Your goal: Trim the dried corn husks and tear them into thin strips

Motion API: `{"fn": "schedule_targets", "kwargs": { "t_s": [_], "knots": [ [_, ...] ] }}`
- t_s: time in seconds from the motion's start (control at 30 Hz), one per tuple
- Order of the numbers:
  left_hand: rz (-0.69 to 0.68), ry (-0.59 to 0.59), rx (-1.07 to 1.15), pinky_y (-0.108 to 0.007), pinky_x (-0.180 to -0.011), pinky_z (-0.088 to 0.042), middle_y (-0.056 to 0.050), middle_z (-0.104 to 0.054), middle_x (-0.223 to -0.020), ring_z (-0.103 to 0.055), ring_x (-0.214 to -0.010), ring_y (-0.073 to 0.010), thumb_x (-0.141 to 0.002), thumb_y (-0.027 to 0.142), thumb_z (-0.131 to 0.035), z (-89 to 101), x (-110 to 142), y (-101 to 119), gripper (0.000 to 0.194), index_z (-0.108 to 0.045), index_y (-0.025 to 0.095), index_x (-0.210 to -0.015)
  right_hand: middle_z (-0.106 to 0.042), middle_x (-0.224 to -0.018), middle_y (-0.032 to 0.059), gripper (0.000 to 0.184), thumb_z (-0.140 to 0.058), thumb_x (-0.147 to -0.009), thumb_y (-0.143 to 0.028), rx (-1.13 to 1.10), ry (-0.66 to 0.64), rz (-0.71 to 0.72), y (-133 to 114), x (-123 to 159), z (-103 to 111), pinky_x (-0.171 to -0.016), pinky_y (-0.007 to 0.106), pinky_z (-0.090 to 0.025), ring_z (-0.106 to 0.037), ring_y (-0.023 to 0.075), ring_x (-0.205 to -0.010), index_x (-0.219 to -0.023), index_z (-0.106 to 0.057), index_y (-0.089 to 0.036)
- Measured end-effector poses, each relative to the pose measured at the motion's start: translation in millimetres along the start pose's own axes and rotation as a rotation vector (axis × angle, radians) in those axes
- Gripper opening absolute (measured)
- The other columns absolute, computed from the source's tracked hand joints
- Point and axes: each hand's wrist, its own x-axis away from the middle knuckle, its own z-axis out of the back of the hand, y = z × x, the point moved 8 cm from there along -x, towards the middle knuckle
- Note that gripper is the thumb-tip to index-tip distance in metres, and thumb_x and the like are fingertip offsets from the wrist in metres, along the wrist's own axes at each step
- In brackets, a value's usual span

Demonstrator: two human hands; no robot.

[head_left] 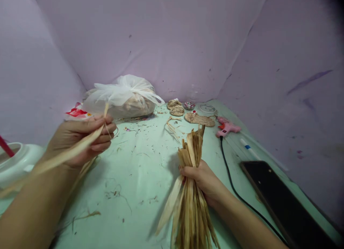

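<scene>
My left hand is closed, pinching a long pale strip of dried leaf that trails down past the wrist to the left edge. A thin loop of string or fibre hangs at its fingertips. My right hand wraps round a thick bundle of dried leaf strips, its cut ends pointing up and its longer ends fanning downward. One paler, wider strip sticks out at the bundle's left. Some more strip shows partly hidden behind the left forearm.
A tied white plastic bag stands at the back. Woven pieces and a woven sole shape lie near a pink glue gun. A black phone is at right, a white pot at left. Scraps litter the green table.
</scene>
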Motion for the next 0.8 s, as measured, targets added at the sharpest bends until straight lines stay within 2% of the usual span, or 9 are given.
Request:
{"fn": "schedule_targets", "kwargs": {
  "t_s": [0.1,0.2,0.3,0.4,0.47,0.53,0.63,0.73,0.8],
  "knots": [
    [0.100,-0.241,0.097,-0.013,-0.034,-0.015,0.006,-0.044,-0.051,-0.029,-0.035,0.0001,-0.058,0.023,-0.063,-32.3,-1,-23,0.017,-0.053,0.018,-0.069,-0.048,-0.045,-0.0065,0.013,-0.061,-0.053,-0.016,-0.051,-0.030,-0.006,0,2,-3,-0.042,0.022,-0.034,-0.043,0.0091,-0.040,-0.061,-0.051,-0.018],
    [0.147,-0.339,-0.118,-0.017,-0.035,-0.022,0.005,-0.047,-0.044,-0.035,-0.035,-0.0031,-0.055,0.024,-0.070,-77.6,2,-64,0.017,-0.055,0.015,-0.057,-0.055,-0.053,-0.0041,0.019,-0.064,-0.053,-0.016,-0.143,-0.111,-0.043,2,6,-10,-0.046,0.022,-0.039,-0.050,0.0107,-0.046,-0.070,-0.058,-0.017],
    [0.101,-0.313,-0.130,-0.020,-0.039,-0.028,0.004,-0.046,-0.042,-0.038,-0.037,-0.0055,-0.055,0.025,-0.067,-115.7,7,-97,0.015,-0.055,0.015,-0.054,-0.063,-0.060,0.0006,0.030,-0.068,-0.051,-0.017,-0.268,-0.218,-0.137,8,12,-19,-0.052,0.027,-0.045,-0.057,0.0153,-0.052,-0.081,-0.063,-0.015],
    [0.002,-0.170,-0.090,-0.022,-0.046,-0.036,0.002,-0.049,-0.050,-0.043,-0.045,-0.0077,-0.053,0.021,-0.065,-124.8,10,-112,0.012,-0.055,0.014,-0.053,-0.064,-0.056,0.0031,0.028,-0.071,-0.049,-0.018,-0.346,-0.235,-0.247,16,16,-23,-0.051,0.028,-0.046,-0.058,0.0170,-0.049,-0.076,-0.066,-0.014],
    [0.006,-0.113,-0.111,-0.024,-0.045,-0.039,0.002,-0.047,-0.051,-0.045,-0.045,-0.0095,-0.056,0.022,-0.063,-122.2,11,-117,0.011,-0.054,0.015,-0.055,-0.065,-0.057,0.0043,0.027,-0.072,-0.046,-0.017,-0.362,-0.269,-0.306,19,18,-27,-0.051,0.030,-0.047,-0.060,0.0185,-0.049,-0.072,-0.066,-0.015],
    [0.046,-0.156,-0.150,-0.025,-0.044,-0.040,0.003,-0.048,-0.053,-0.047,-0.044,-0.0110,-0.059,0.023,-0.062,-120.8,12,-116,0.010,-0.055,0.016,-0.061,-0.066,-0.059,0.0047,0.028,-0.073,-0.044,-0.015,-0.352,-0.298,-0.327,21,19,-29,-0.051,0.029,-0.048,-0.061,0.0188,-0.051,-0.071,-0.067,-0.016],
    [0.002,-0.225,-0.406,-0.024,-0.049,-0.038,0.000,-0.054,-0.056,-0.051,-0.051,-0.0128,-0.059,0.023,-0.064,-104.2,8,-89,0.009,-0.059,0.016,-0.064,-0.066,-0.061,0.0035,0.026,-0.074,-0.043,-0.014,-0.347,-0.276,-0.335,23,19,-27,-0.052,0.026,-0.048,-0.061,0.0167,-0.055,-0.068,-0.068,-0.015],
    [-0.208,0.070,-0.878,-0.026,-0.055,-0.035,-0.001,-0.052,-0.052,-0.050,-0.058,-0.0167,-0.057,0.027,-0.068,-45.4,-2,-33,0.014,-0.058,0.018,-0.052,-0.064,-0.062,0.0007,0.030,-0.077,-0.042,-0.013,-0.376,-0.234,-0.356,26,18,-24,-0.052,0.024,-0.049,-0.062,0.0158,-0.056,-0.070,-0.067,-0.016],
    [-0.156,0.400,-1.142,-0.029,-0.057,-0.034,-0.003,-0.048,-0.048,-0.052,-0.065,-0.0231,-0.056,0.033,-0.069,8.8,-5,-5,0.026,-0.051,0.019,-0.043,-0.063,-0.063,-0.0011,0.038,-0.079,-0.042,-0.015,-0.381,-0.215,-0.358,27,17,-22,-0.051,0.024,-0.049,-0.061,0.0149,-0.055,-0.077,-0.067,-0.018]
  ]
}}
